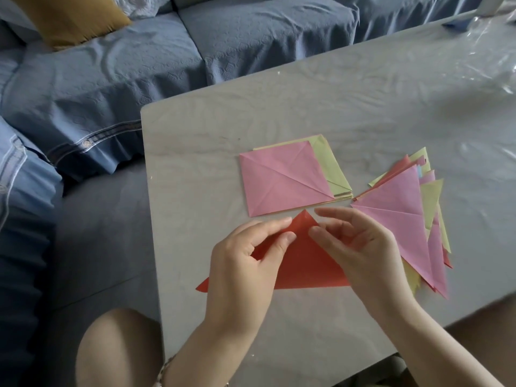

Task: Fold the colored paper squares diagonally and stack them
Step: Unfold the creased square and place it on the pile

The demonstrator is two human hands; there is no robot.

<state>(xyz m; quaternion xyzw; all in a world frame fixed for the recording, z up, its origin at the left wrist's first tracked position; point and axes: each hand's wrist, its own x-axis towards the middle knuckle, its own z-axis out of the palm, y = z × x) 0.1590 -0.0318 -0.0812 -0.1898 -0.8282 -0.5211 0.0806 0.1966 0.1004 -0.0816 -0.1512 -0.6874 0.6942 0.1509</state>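
Note:
A red paper (305,265), folded into a triangle, lies near the table's front with its apex pointing away from me. My left hand (245,263) pinches its left side near the apex between thumb and fingers. My right hand (360,247) pinches the right side near the apex, with the forefinger stretched out above it. Behind the red triangle sits a stack of unfolded squares (290,180), a creased pink sheet on top and light green beneath. To the right lies a fanned pile of folded triangles (405,202), pink on top with green, yellow and red under it.
The grey table (279,113) has its left edge close to the red paper's left tip, which overhangs it. A blue-covered sofa (139,65) with a mustard cushion (69,18) stands behind. Clear plastic wrap (491,60) lies at the far right. My knees show below.

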